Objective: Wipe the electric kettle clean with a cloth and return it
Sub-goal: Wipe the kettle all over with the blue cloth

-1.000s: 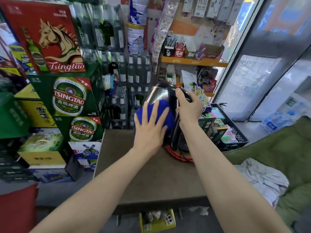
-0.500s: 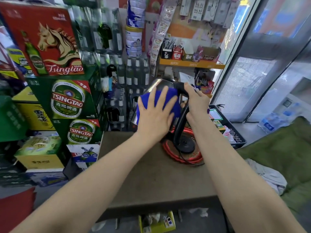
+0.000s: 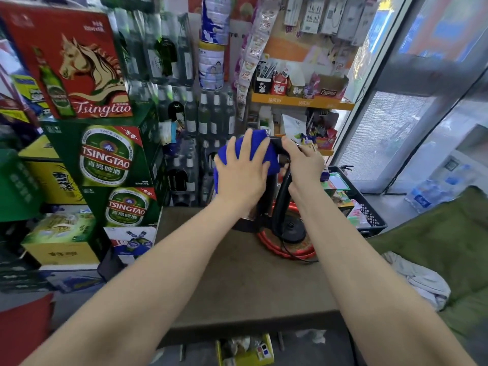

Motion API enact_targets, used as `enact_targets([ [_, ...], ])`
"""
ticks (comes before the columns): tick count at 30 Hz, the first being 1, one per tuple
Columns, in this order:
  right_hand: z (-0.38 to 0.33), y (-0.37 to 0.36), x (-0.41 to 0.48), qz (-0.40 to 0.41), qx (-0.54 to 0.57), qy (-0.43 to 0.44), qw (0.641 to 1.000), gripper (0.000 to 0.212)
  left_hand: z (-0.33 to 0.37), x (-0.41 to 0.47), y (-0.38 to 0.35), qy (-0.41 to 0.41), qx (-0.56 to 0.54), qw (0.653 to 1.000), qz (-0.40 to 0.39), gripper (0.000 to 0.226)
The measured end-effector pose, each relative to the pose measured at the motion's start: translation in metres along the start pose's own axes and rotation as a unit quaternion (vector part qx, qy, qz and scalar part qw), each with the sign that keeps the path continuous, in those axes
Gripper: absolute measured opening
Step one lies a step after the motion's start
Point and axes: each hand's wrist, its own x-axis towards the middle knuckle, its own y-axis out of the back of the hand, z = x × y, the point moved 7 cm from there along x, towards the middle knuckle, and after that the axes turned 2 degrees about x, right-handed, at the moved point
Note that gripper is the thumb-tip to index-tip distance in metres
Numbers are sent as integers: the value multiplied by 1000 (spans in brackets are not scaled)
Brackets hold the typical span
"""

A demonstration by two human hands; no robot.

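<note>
The steel electric kettle, with its black handle (image 3: 284,191), is held lifted above the brown table (image 3: 245,281). My right hand (image 3: 303,162) grips the top of the handle. My left hand (image 3: 241,171) presses a blue cloth (image 3: 269,157) flat against the kettle's side, fingers spread. Hand and cloth hide most of the kettle body. The kettle's round black power base (image 3: 291,229) sits on the table below, over a red coiled ring (image 3: 277,247).
Stacked beer cartons (image 3: 105,154) rise on the left, with bottles (image 3: 208,114) behind the table. A black crate of goods (image 3: 364,207) stands to the right. A green blanket (image 3: 435,241) with a pale cloth (image 3: 422,281) lies at the right edge. A yellow box (image 3: 245,350) sits under the table.
The kettle has risen off its base, which is now uncovered. My left hand and the blue cloth have slid up the kettle's side toward its top.
</note>
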Motion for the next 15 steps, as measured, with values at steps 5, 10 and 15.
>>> enact_targets([
  [5,-3,4,-4,-3,-6,-17,1000,19,-59,30,-11,154,-289,943,-67,57],
  [10,-12,11,0,50,-22,0,998,23,-19,-47,-21,135,-147,978,-61,60],
  [15,-9,1,-4,38,-34,30,998,16,8,-33,-23,49,-8,999,-12,62],
])
